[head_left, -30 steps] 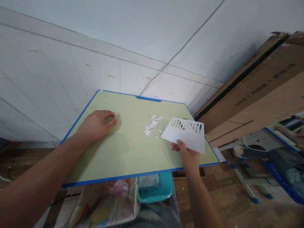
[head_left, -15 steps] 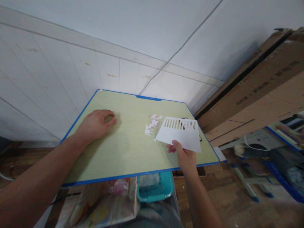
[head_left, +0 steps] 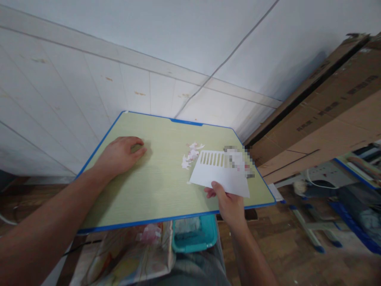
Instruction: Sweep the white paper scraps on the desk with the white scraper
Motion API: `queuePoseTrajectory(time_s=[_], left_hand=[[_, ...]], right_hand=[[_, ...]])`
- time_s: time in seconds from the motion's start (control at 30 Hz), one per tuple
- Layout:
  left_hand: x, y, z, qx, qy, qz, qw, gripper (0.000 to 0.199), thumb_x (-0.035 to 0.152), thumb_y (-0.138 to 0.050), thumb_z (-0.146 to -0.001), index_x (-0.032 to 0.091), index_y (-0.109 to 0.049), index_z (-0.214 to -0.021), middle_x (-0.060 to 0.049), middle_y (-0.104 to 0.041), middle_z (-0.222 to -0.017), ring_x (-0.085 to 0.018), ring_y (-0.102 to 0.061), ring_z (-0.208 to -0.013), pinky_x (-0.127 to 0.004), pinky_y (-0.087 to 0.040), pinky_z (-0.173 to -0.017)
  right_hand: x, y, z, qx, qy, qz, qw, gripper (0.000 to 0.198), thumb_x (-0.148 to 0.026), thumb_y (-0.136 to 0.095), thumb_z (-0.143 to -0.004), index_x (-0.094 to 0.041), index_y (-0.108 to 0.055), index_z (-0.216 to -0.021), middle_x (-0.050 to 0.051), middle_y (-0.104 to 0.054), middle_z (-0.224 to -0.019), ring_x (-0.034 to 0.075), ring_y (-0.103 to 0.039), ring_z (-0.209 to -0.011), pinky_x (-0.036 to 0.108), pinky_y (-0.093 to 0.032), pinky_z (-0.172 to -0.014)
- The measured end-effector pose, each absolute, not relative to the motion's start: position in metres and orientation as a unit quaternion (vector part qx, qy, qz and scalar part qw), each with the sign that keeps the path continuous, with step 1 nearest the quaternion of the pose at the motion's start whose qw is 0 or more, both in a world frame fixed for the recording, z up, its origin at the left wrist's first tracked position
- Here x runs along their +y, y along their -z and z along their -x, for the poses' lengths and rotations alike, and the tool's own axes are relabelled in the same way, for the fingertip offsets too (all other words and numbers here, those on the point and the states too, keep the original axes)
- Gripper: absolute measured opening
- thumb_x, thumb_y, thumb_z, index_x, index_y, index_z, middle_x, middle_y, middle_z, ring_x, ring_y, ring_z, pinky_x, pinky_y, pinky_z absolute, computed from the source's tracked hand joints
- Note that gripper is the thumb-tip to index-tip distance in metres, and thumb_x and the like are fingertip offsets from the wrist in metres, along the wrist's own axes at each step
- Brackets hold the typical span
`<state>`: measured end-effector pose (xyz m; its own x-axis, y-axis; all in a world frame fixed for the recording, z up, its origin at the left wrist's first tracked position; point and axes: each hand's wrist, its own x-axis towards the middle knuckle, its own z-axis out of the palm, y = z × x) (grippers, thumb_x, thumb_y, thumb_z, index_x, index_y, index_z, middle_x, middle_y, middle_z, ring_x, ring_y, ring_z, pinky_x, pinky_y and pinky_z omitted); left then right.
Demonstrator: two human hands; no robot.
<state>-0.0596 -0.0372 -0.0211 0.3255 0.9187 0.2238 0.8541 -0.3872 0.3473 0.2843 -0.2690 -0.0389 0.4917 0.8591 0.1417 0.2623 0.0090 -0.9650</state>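
Observation:
My right hand (head_left: 229, 203) grips the near edge of a white sheet of paper (head_left: 220, 178), thumb on top and fingers beneath. A row of long narrow slots is cut along the sheet's far side. Just left of the sheet lies a small pile of torn paper scraps (head_left: 193, 155) on the pale green tabletop (head_left: 149, 186). My left hand (head_left: 120, 155) rests on the left part of the table, fingers curved and thumb apart, holding nothing. A blurred-out patch (head_left: 238, 159) hides what lies behind the sheet's right end.
The table has a blue rim and stands against a white panelled wall (head_left: 131, 91). Tall cardboard boxes (head_left: 315, 115) lean at the right. Below the front edge are a teal basket (head_left: 195, 242) and a patterned bag (head_left: 127, 258). Another desk (head_left: 357, 167) stands far right.
My right hand has shifted slightly left and nearer to me with the slotted paper. My left hand stays in nearly the same place.

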Motion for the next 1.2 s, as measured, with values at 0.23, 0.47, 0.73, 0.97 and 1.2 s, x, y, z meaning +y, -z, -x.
queuePoseTrajectory(time_s=[0.23, 0.47, 0.73, 0.97, 1.2], left_hand=[[-0.038, 0.021, 0.059, 0.544, -0.199, -0.811, 0.083, 0.075, 0.065, -0.045, -0.105, 0.014, -0.089, -0.138, -0.023, -0.087, -0.152, -0.045, -0.077, -0.15, -0.059, -0.055, -0.136], [-0.037, 0.02, 0.058, 0.547, -0.19, -0.811, 0.083, 0.078, 0.064, -0.043, -0.104, 0.012, -0.088, -0.141, -0.023, -0.086, -0.153, -0.043, -0.077, -0.15, -0.058, -0.055, -0.137], [-0.037, 0.02, 0.058, 0.545, -0.201, -0.81, 0.081, 0.073, 0.065, -0.046, -0.104, 0.015, -0.089, -0.136, -0.023, -0.087, -0.15, -0.045, -0.077, -0.149, -0.061, -0.056, -0.135], [-0.04, 0.019, 0.056, 0.553, -0.199, -0.805, 0.079, 0.073, 0.064, -0.044, -0.104, 0.016, -0.089, -0.136, -0.021, -0.087, -0.154, -0.042, -0.076, -0.151, -0.055, -0.054, -0.139], [-0.04, 0.017, 0.058, 0.55, -0.192, -0.808, 0.085, 0.075, 0.064, -0.046, -0.105, 0.013, -0.089, -0.14, -0.023, -0.086, -0.156, -0.044, -0.076, -0.152, -0.059, -0.054, -0.139]], right_hand=[[-0.274, 0.046, -0.292, -0.453, -0.281, 0.639, 0.554, 0.043, -0.05, -0.082, -0.105, -0.027, -0.082, -0.069, 0.009, -0.088, -0.075, 0.032, -0.088, -0.077, 0.045, -0.075, -0.085], [-0.286, 0.042, -0.286, -0.45, -0.295, 0.652, 0.534, 0.043, -0.048, -0.079, -0.106, -0.027, -0.083, -0.068, 0.01, -0.09, -0.078, 0.031, -0.088, -0.079, 0.043, -0.075, -0.086], [-0.293, 0.036, -0.282, -0.444, -0.284, 0.66, 0.536, 0.043, -0.045, -0.076, -0.103, -0.028, -0.081, -0.064, 0.007, -0.086, -0.071, 0.03, -0.085, -0.075, 0.041, -0.072, -0.085], [-0.292, 0.016, -0.27, -0.435, -0.33, 0.626, 0.557, 0.039, -0.041, -0.075, -0.101, -0.029, -0.077, -0.064, 0.004, -0.082, -0.068, 0.028, -0.081, -0.069, 0.04, -0.069, -0.08], [-0.29, 0.019, -0.275, -0.409, -0.352, 0.609, 0.581, 0.034, -0.037, -0.08, -0.096, -0.028, -0.076, -0.064, 0.003, -0.076, -0.06, 0.027, -0.074, -0.06, 0.041, -0.067, -0.07]])
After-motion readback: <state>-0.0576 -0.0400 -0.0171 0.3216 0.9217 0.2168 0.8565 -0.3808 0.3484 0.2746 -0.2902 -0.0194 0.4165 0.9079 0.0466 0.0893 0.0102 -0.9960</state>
